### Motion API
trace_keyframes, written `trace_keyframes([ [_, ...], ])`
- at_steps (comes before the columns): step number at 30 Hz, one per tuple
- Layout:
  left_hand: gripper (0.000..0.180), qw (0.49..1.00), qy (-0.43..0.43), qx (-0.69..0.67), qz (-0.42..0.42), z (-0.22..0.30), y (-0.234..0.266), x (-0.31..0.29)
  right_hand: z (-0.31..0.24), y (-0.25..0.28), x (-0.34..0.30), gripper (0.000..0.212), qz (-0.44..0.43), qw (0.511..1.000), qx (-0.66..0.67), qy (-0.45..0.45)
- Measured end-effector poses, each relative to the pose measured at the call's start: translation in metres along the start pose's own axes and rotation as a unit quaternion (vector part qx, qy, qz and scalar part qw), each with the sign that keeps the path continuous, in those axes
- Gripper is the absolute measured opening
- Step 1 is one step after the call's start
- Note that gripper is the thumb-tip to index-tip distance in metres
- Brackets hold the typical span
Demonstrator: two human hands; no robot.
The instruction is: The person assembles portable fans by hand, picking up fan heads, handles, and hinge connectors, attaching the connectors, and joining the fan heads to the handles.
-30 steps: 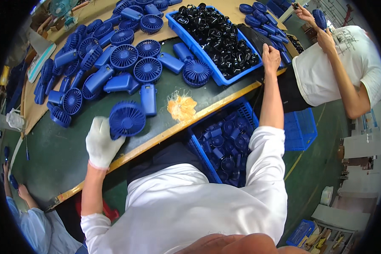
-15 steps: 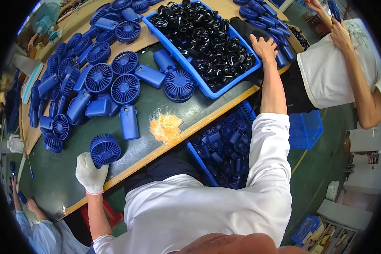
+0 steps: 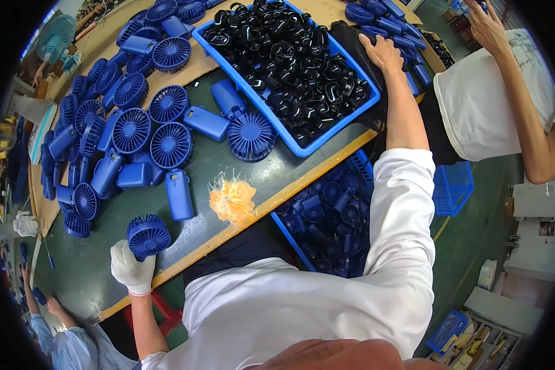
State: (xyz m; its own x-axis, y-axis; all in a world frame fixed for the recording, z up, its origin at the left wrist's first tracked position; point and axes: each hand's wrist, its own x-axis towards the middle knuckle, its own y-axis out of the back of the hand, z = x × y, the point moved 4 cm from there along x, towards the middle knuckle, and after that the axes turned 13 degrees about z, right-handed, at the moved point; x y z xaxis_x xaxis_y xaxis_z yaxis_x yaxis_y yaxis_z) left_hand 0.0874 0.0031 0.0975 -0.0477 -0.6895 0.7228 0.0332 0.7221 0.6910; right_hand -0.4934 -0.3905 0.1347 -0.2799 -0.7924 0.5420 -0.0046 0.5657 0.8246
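Observation:
My left hand (image 3: 132,266), in a white glove, is closed on a blue handheld fan (image 3: 148,237) near the table's front edge. The fan's round grille faces up and away from the glove. At the far right, my bare right hand (image 3: 385,54) reaches past a blue tray (image 3: 300,150) to a black bag (image 3: 353,46). Its fingers bend over the bag's top edge, with the fingertips partly hidden. The tray is heaped with shiny black plastic parts (image 3: 283,68). Left of it, several blue fans (image 3: 170,145) lie loosely piled on the dark green table (image 3: 194,237).
An orange tangled bundle (image 3: 233,200) lies by the table's wooden edge (image 3: 213,248). Below that edge stands a blue crate (image 3: 295,243) full of fans. A person in a white shirt (image 3: 484,92) stands at the right; another in light blue (image 3: 74,345) is at the lower left.
The view has shifted slightly, so table things sit further left and lower. My left hand keeps its fan. The right hand's fingers have drawn closer together over the black bag.

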Motion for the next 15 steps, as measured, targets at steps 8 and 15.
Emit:
trace_keyframes([
  [8,0.045,1.0,0.004,0.005,-0.009,-0.005,-0.002,-0.005,-0.003,-0.005,0.001,0.089,-0.034,0.995,-0.048,-0.083],
  [15,0.046,1.0,0.007,0.009,-0.009,-0.007,-0.002,-0.007,-0.002,0.0,0.001,0.092,-0.023,0.997,-0.02,-0.072],
])
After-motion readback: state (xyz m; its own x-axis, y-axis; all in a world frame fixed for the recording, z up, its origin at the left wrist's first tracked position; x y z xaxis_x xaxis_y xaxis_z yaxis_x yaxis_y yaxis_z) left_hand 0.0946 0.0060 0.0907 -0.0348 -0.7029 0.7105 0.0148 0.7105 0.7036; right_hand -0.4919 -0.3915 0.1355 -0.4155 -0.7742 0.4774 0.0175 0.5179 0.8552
